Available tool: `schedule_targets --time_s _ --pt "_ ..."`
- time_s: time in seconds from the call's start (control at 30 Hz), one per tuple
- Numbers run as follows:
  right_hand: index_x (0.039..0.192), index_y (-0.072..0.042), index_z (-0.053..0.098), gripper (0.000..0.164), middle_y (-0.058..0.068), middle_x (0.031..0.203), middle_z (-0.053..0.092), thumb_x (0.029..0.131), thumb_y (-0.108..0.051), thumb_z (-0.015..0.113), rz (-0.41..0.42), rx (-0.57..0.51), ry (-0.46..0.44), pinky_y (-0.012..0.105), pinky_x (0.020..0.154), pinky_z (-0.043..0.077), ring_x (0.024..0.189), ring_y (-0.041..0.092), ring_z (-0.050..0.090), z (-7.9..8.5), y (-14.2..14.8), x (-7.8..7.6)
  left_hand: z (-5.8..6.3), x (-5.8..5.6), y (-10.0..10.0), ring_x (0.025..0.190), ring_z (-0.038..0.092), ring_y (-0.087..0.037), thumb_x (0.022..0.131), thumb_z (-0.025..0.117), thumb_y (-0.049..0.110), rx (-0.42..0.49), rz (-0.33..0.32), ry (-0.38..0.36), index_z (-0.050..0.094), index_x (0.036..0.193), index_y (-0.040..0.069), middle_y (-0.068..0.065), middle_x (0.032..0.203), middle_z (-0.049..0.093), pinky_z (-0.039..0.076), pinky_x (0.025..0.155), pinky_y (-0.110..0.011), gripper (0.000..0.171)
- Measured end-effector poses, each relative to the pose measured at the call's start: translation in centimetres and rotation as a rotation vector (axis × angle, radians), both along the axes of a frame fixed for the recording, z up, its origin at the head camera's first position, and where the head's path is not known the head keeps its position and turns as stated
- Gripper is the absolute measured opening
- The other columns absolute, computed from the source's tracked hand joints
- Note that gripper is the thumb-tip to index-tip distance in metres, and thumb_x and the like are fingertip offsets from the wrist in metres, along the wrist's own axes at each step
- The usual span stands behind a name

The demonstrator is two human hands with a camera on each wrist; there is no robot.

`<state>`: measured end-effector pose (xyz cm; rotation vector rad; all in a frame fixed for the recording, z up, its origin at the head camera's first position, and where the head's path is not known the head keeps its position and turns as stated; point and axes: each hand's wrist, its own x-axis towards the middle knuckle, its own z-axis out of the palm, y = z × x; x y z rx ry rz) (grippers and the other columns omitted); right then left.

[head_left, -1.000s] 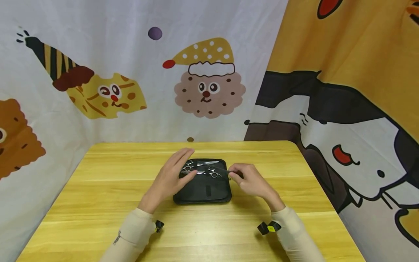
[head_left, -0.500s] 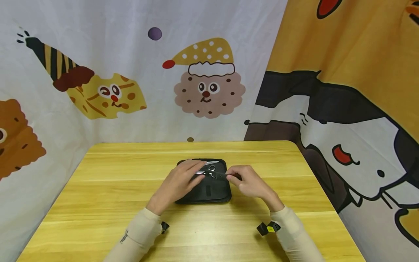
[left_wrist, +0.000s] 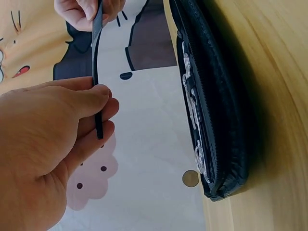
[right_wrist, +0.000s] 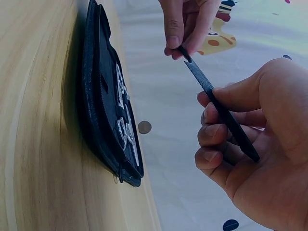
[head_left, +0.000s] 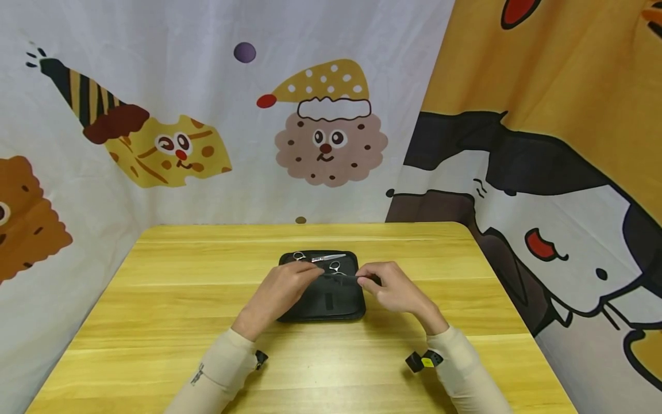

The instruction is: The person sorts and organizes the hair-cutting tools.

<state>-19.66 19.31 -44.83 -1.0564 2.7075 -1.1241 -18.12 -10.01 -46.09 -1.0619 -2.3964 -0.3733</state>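
Observation:
Between my two hands, above the black zip case, is a thin black comb with fine teeth. My left hand pinches its left end between thumb and fingers, as the left wrist view shows. Thumb and curled fingers of my right hand grip the other end, which runs back toward the palm in the right wrist view. Two pairs of silver scissors lie in the open case: one pair has its blade along the far side, and the other pair is partly hidden behind the left hand and comb.
The case lies on a wood-grain table, near its far edge. A zipper pull hangs at one corner of the case. Behind the table hangs a white and yellow cartoon-printed curtain.
My left hand, open at first, has moved right and lower over the case and taken hold of the comb's left end. The comb has swung from slanted to nearly level; the right hand barely shifted.

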Motion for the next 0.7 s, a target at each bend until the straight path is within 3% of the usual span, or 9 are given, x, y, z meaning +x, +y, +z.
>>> schedule_targets --time_s 0.2,0.47,0.7 --pt "0.104 -0.007 0.077 0.017 0.007 0.087 0.073 0.104 -0.015 0.063 0.018 -0.006 0.027 0.029 0.065 0.052 0.072 0.011 0.058 -0.2 0.0 -0.1 0.2 0.2 -0.2 0.100 0.071 -0.018 0.080 0.079 -0.011 0.003 0.000 0.020 0.081 0.114 0.009 -0.005 0.111 0.077 0.062 0.081 -0.033 0.040" --pt "0.111 -0.018 0.074 0.015 -0.008 0.095 0.069 0.102 -0.028 0.066 -0.005 -0.076 0.077 0.036 0.072 0.057 0.084 0.008 0.060 -0.8 0.2 -0.7 0.1 0.2 -1.9 0.099 0.071 -0.018 0.076 0.076 -0.018 0.030 0.051 -0.006 0.081 0.114 0.012 -0.003 0.112 0.077 0.063 0.078 -0.034 0.048" --pt "0.127 -0.015 0.069 0.037 -0.005 0.120 0.067 0.099 -0.040 0.068 -0.036 -0.055 0.072 0.052 0.091 0.055 0.108 0.017 0.061 -1.1 0.6 -1.2 -0.4 0.5 -4.5 0.098 0.072 -0.021 0.072 0.074 -0.023 0.049 0.083 -0.015 0.080 0.115 0.008 -0.006 0.110 0.078 0.063 0.077 -0.038 0.053"
